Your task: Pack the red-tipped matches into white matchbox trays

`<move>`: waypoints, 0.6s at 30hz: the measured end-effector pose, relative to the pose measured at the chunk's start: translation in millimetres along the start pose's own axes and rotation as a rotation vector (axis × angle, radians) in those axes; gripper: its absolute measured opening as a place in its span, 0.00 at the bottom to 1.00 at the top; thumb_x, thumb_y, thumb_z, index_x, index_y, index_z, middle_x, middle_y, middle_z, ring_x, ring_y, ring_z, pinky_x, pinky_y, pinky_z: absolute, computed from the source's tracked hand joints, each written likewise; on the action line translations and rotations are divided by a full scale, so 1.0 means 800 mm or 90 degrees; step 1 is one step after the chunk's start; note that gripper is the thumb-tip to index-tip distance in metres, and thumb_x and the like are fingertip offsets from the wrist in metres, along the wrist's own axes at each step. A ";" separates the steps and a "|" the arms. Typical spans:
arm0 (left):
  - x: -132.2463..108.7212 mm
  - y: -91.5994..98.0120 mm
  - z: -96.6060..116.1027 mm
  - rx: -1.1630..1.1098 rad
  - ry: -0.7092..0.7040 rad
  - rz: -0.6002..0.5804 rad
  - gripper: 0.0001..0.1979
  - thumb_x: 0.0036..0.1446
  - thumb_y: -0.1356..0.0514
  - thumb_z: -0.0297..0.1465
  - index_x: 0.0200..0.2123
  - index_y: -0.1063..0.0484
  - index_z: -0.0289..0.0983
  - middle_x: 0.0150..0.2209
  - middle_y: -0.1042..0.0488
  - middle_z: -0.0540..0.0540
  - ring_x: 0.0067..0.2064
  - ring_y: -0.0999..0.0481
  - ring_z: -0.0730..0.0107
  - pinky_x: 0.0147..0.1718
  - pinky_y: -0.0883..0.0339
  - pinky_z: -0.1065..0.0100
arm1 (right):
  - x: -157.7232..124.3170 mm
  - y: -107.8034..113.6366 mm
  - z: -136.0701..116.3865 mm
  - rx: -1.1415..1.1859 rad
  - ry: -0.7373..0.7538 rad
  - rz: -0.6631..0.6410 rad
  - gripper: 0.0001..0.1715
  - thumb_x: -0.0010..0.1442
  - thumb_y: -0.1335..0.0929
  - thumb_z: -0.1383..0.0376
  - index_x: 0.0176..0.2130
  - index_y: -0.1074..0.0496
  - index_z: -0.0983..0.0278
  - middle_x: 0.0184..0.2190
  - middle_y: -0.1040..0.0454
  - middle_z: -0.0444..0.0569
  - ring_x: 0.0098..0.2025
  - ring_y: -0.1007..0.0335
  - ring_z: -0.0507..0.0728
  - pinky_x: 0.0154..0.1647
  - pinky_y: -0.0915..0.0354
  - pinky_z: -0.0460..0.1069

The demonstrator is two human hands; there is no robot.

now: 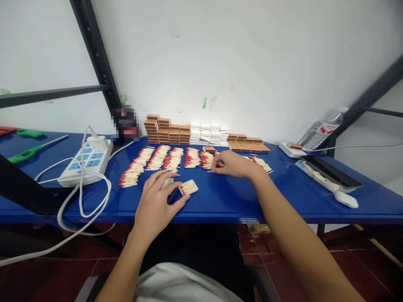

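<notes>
Left hand [155, 198], match tray [193, 192] at its fingertips

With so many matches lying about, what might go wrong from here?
The left hand holds an open white tray; tilting it could spill its matches. The right hand is among loose match piles and might scatter them. A white cable loops over the front edge of the table, so a snag could drag the power strip.
</notes>
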State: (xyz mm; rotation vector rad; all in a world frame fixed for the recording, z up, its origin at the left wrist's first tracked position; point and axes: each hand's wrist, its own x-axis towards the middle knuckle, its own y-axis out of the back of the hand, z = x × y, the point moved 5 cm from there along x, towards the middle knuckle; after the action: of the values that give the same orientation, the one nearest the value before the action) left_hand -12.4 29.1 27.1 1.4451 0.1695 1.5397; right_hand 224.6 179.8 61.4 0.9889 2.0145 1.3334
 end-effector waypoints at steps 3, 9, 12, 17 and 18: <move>0.000 0.000 0.000 0.001 -0.002 0.001 0.11 0.65 0.29 0.36 0.49 0.18 0.44 0.59 0.20 0.43 0.65 0.28 0.46 0.65 0.31 0.42 | -0.001 0.000 0.000 -0.011 -0.016 -0.013 0.06 0.57 0.29 0.68 0.33 0.19 0.64 0.26 0.24 0.45 0.28 0.34 0.54 0.32 0.43 0.50; 0.000 0.000 0.000 0.005 -0.006 0.001 0.11 0.65 0.29 0.36 0.49 0.18 0.42 0.58 0.20 0.43 0.64 0.28 0.47 0.64 0.31 0.42 | 0.001 0.001 0.005 -0.024 -0.008 0.016 0.06 0.57 0.29 0.71 0.35 0.20 0.64 0.33 0.19 0.48 0.33 0.29 0.55 0.33 0.40 0.49; 0.000 0.000 0.001 0.003 -0.005 0.000 0.11 0.65 0.29 0.36 0.49 0.18 0.43 0.58 0.20 0.43 0.64 0.28 0.47 0.64 0.31 0.42 | 0.002 0.000 0.007 -0.032 0.005 0.027 0.07 0.58 0.29 0.70 0.36 0.19 0.63 0.35 0.18 0.49 0.34 0.28 0.56 0.34 0.39 0.50; 0.000 0.000 0.001 0.002 -0.002 0.002 0.10 0.65 0.29 0.36 0.49 0.18 0.43 0.59 0.20 0.43 0.64 0.28 0.46 0.64 0.31 0.42 | 0.004 -0.001 0.008 -0.032 0.018 0.023 0.07 0.59 0.29 0.69 0.36 0.18 0.63 0.34 0.18 0.49 0.32 0.28 0.55 0.34 0.40 0.50; 0.000 0.000 0.001 0.002 -0.003 0.003 0.10 0.65 0.29 0.36 0.49 0.18 0.43 0.59 0.20 0.43 0.64 0.27 0.46 0.64 0.31 0.42 | 0.004 0.000 0.008 -0.030 0.020 0.028 0.07 0.59 0.29 0.69 0.36 0.17 0.63 0.34 0.18 0.49 0.33 0.28 0.56 0.34 0.40 0.50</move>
State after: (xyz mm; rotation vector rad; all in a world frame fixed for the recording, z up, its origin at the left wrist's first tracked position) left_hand -12.0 28.8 27.7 1.4517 0.1655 1.5409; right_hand 227.0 185.9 58.8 1.0025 1.9856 1.4204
